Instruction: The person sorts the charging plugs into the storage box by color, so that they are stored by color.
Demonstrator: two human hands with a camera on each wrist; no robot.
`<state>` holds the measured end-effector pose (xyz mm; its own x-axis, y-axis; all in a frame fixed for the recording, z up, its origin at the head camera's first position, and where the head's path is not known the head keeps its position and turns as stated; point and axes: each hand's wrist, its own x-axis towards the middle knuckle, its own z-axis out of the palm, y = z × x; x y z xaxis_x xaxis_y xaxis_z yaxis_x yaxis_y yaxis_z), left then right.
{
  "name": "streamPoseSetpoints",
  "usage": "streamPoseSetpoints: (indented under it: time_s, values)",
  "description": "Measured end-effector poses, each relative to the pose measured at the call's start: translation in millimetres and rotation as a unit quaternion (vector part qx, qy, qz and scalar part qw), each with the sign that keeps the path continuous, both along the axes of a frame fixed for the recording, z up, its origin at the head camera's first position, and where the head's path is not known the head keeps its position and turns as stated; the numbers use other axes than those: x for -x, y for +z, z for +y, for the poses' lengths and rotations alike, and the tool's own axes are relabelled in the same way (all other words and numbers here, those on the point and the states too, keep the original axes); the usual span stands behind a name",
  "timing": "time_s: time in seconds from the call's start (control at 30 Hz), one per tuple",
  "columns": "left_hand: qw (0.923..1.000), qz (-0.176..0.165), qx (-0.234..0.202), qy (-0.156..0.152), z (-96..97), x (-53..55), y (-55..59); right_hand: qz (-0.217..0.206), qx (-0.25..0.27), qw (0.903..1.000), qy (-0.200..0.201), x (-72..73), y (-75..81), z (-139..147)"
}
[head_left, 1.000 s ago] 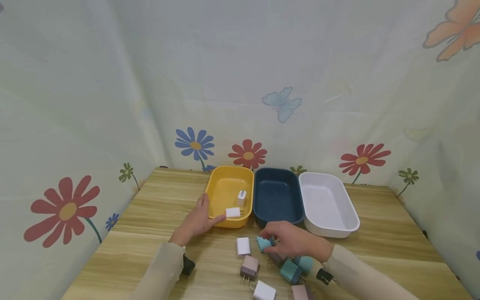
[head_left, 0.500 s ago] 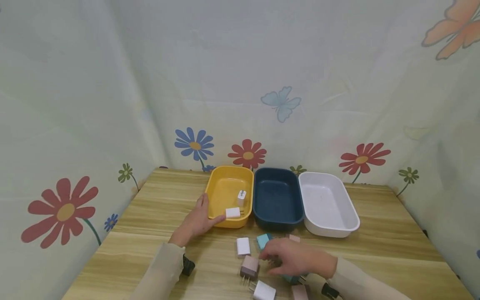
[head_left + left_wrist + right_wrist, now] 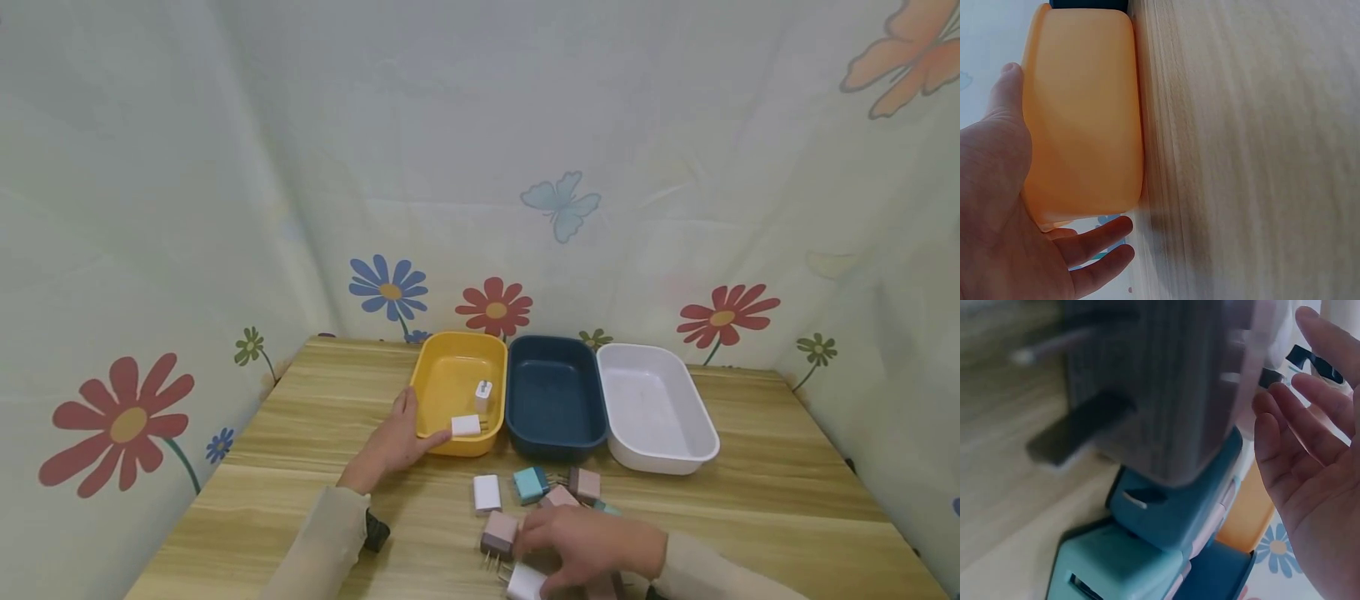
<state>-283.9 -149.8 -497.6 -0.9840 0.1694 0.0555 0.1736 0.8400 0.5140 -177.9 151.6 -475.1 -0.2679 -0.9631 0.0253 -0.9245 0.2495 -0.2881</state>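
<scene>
My left hand rests at the near left corner of the yellow tray. Its thumb lies along the rim, and the fingers reach loosely past the corner in the left wrist view. Inside that tray are a white charger plug and another upright plug. Over the loose plugs hovers my right hand, fingers spread and slightly bent, thumb tip right by a white charger plug. In the right wrist view nothing sits between its fingers; a pink-and-grey plug looms close to that camera.
A dark blue tray and a white tray stand beside the yellow one. On the wooden table lie a white plug, a teal plug and several pink ones, including a pink plug. A flowered cloth hangs behind.
My right hand has moved from the teal plug near the blue tray toward me, to the white plug, uncovering teal and pink plugs. My left hand has stayed on the yellow tray.
</scene>
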Motion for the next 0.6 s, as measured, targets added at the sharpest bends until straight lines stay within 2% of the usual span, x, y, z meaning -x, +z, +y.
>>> streamPoseSetpoints:
  time_s: [0.37, 0.6]
  values:
    - [1.0, -0.002, 0.001, 0.001, 0.0, -1.0, 1.5, -0.002, -0.013, 0.9996, 0.024, -0.4, -4.1, -0.6]
    - [1.0, -0.004, 0.003, 0.002, 0.3, -1.6, 1.9, -0.028, -0.031, 0.9987, 0.031, 1.3, -6.6, -1.3]
